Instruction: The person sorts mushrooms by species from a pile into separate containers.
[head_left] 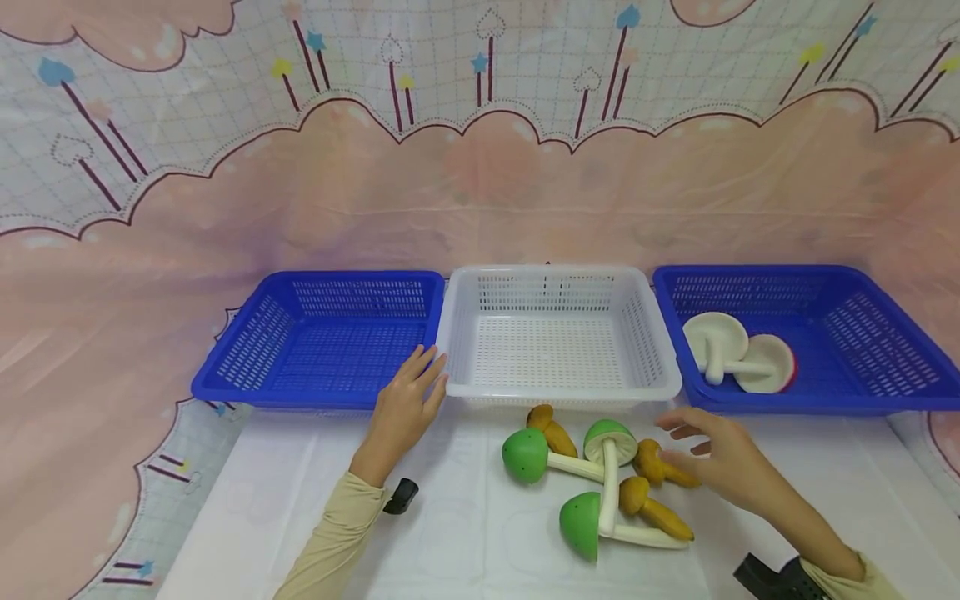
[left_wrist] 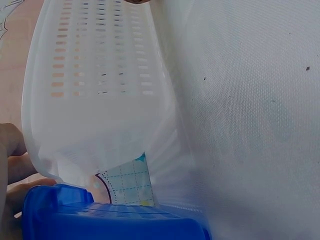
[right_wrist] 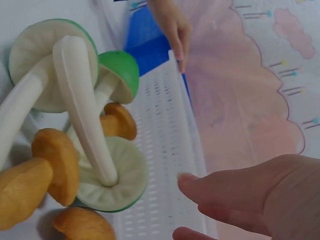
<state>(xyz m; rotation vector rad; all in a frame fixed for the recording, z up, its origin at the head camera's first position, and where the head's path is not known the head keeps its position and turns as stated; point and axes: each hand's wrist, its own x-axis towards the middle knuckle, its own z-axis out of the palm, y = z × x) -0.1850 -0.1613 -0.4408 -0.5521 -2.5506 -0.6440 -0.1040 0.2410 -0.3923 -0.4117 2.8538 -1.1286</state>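
My left hand (head_left: 401,417) lies with extended fingers at the near corner where the left blue basket (head_left: 225,387) and the white basket (head_left: 555,393) meet; it holds nothing. To the right, my right hand (head_left: 723,462) hovers palm inward, fingers loosely bent and nothing in them, beside a group of toy mushrooms. Three have green caps and long pale stems: one at left (head_left: 525,456), one at the back (head_left: 611,437), one in front (head_left: 581,525). Among them lie three brown mushrooms: one behind (head_left: 558,437), another in front (head_left: 656,512), and one by my right fingertips (head_left: 649,462).
In the right blue basket (head_left: 825,402) lie two white mushrooms (head_left: 716,333), undersides up, one showing a red edge. The three baskets stand in a row at the back of the white tabletop (head_left: 450,533). A pink patterned cloth (head_left: 525,192) hangs behind them.
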